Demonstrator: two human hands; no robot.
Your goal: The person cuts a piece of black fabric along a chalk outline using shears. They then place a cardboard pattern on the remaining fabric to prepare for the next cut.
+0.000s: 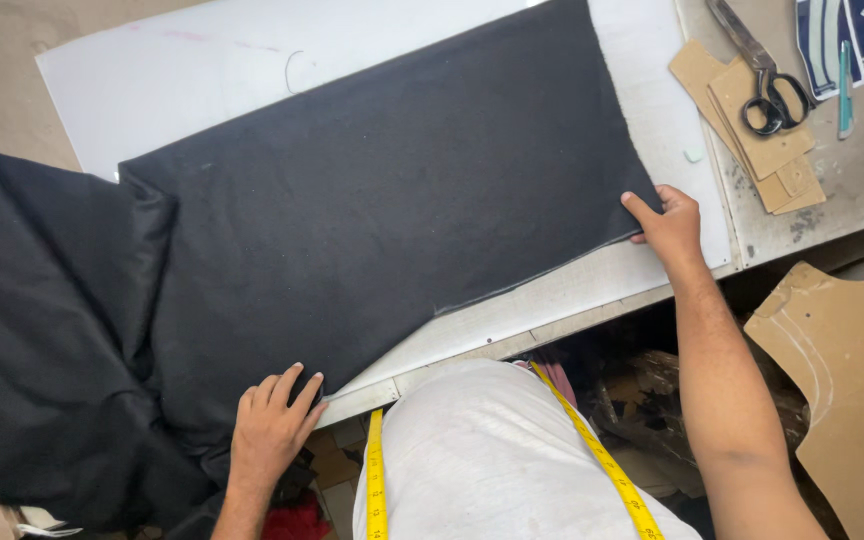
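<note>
A large piece of black fabric (392, 190) lies spread over a white table (232, 60), with its left part bunched and hanging off the edge. My left hand (272, 425) rests flat on the fabric's near edge at the table's front, fingers together. My right hand (667, 225) pinches the fabric's near right corner, thumb on top.
Black-handled scissors (767, 85) lie on a stack of brown cardboard patterns (762, 140) at the far right, beside a teal pen (844, 90). A big cardboard pattern piece (852, 370) leans below the table at right. A yellow tape measure (602, 460) hangs around my neck.
</note>
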